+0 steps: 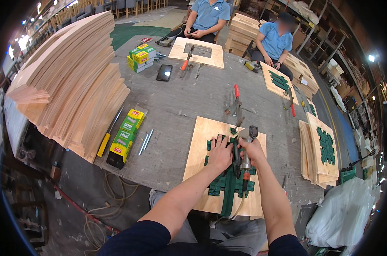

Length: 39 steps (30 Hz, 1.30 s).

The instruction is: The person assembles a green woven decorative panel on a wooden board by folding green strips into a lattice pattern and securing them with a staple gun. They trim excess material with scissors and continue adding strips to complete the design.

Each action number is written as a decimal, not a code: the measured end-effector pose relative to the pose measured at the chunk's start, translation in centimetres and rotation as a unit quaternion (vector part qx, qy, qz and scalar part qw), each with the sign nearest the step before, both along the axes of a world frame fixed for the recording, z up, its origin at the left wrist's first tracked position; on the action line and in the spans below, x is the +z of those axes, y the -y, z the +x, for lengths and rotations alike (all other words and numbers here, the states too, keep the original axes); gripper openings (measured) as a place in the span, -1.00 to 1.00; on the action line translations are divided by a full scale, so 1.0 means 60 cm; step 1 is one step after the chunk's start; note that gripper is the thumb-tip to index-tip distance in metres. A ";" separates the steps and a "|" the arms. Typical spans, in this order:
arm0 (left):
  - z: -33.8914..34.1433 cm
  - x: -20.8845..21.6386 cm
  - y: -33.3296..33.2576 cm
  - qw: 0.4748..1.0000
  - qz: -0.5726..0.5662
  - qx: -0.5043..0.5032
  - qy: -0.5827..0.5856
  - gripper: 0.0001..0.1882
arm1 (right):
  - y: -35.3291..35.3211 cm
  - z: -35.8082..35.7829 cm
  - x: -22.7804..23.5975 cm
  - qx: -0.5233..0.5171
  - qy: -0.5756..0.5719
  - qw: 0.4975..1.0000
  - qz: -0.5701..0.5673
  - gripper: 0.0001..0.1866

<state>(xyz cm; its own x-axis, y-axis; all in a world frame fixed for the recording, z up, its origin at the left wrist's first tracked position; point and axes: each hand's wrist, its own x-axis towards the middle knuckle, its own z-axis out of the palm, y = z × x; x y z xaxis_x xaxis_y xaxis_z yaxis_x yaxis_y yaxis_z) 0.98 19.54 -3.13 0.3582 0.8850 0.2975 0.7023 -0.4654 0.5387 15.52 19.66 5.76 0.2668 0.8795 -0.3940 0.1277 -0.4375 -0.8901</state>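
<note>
In the right hand (254,152), a stapler (246,163) stretches forward.

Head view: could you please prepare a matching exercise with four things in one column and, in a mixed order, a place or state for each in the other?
Column one
1. Left hand
2. Right hand
3. Smartphone
4. Tall stack of wooden panels

Column two
A. Lying beside yellow-green boxes
B. Standing at the left side of the picture
C. Gripping an air stapler
D. Spread over dark green webbing

Right pairs: 1-D, 2-C, 3-A, 4-B.
</note>
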 end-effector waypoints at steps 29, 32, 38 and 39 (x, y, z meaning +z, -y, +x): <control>-0.007 0.003 0.001 0.999 -0.012 0.010 0.051 -0.72 | 0.004 -0.018 0.008 0.021 0.035 0.999 -0.007 -0.81; -0.006 0.003 -0.005 0.998 0.004 0.012 0.058 -0.72 | 0.002 -0.014 0.009 0.022 0.047 0.999 -0.012 -0.81; 0.003 0.003 0.002 0.998 0.007 0.011 0.064 -0.73 | 0.009 0.016 0.003 0.012 0.043 0.999 -0.014 -0.77; 0.007 0.002 0.005 0.998 0.009 0.011 0.067 -0.74 | 0.011 0.022 0.001 0.018 0.036 0.999 -0.016 -0.76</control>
